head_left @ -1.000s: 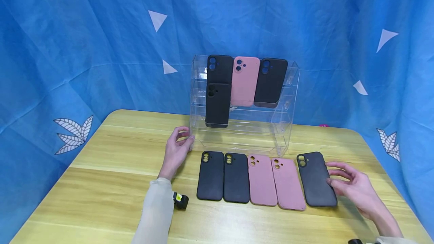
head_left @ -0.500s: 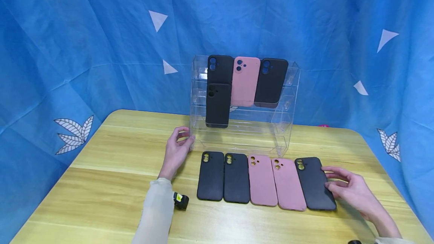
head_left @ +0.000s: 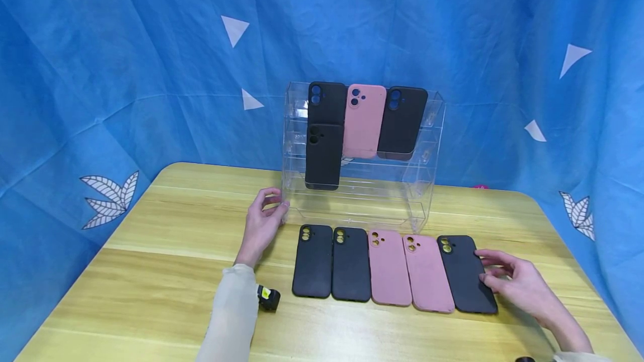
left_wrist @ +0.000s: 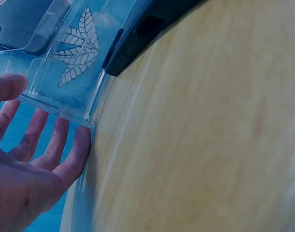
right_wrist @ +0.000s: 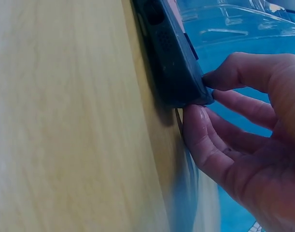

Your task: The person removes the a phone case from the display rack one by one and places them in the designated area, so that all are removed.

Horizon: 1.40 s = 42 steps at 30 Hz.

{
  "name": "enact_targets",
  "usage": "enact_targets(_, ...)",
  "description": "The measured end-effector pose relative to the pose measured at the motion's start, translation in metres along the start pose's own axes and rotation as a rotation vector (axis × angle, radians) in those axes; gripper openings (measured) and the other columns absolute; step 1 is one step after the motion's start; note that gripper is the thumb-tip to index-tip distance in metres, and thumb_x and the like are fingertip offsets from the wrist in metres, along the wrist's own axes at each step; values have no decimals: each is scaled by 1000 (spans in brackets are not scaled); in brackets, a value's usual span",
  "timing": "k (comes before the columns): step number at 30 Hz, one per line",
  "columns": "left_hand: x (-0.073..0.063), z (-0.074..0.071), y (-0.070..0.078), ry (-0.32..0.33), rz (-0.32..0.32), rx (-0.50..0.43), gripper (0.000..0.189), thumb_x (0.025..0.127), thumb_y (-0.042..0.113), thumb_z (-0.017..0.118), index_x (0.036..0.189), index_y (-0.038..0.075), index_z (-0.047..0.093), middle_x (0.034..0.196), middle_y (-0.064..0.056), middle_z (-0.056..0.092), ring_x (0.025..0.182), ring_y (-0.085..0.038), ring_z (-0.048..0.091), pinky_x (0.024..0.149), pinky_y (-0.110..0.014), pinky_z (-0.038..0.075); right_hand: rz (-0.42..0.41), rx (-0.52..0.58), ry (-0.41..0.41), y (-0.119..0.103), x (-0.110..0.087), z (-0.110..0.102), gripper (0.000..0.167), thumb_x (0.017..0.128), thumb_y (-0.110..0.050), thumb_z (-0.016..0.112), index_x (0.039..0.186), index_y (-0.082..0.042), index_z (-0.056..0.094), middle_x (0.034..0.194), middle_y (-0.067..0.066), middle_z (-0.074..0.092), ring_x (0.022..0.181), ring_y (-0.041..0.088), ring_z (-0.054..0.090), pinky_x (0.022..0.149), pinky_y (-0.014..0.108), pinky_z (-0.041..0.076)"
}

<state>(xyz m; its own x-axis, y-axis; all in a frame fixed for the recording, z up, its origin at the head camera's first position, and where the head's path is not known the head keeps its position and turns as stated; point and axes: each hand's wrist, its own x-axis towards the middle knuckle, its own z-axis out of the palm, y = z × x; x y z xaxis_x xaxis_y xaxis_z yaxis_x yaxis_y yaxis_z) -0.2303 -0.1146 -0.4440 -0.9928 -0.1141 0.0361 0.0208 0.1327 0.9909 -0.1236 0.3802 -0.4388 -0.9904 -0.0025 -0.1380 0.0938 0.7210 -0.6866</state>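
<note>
In the head view, my right hand (head_left: 520, 284) holds the right edge of a black phone case (head_left: 465, 275), which lies at the right end of a row on the table. The right wrist view shows the thumb at the top edge of that black case (right_wrist: 174, 58) and the fingers against its side. My left hand (head_left: 263, 225) holds the lower left side of a clear acrylic display rack (head_left: 362, 197). In the left wrist view, the thumb is over the front of the rack (left_wrist: 65, 108) and the fingers are along its side.
Left of the held case, two pink phone cases (head_left: 427, 272) and two black ones (head_left: 350, 264) lie side by side on the wooden table (head_left: 166, 272). Several cases, including a pink case (head_left: 364, 122), stand in the rack's upper tiers. A blue curtain (head_left: 151, 43) hangs behind.
My right hand has brought the black case toward me and slightly left, up against the neighbouring pink case. The left hand and the rack have stayed put.
</note>
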Motion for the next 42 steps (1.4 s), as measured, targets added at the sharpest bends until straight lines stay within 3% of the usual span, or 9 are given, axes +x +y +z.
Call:
enact_targets(25,-2,1,5,1,-15,4,34,99,16,66,131,13,56,136,-17,60,122,-38,64,93,-50,60,-51,-123,41,-4,0,0,49,88,-11,75,134,2,62,121,19,70,80,-8,59,65,19,50)
enact_targets(34,-1,1,0,9,2,7,32,98,16,67,129,14,58,133,-15,62,118,-36,66,87,-44,61,-48,-60,69,-7,-5,1,48,92,-17,74,134,3,61,118,19,71,79,-6,63,62,23,55)
enact_targets(42,0,0,0,7,-2,16,33,98,16,67,130,14,58,134,-15,61,118,-36,65,88,-44,61,-64,5,109,-13,-3,0,49,99,-28,69,136,2,59,125,25,68,81,-4,68,66,25,60)
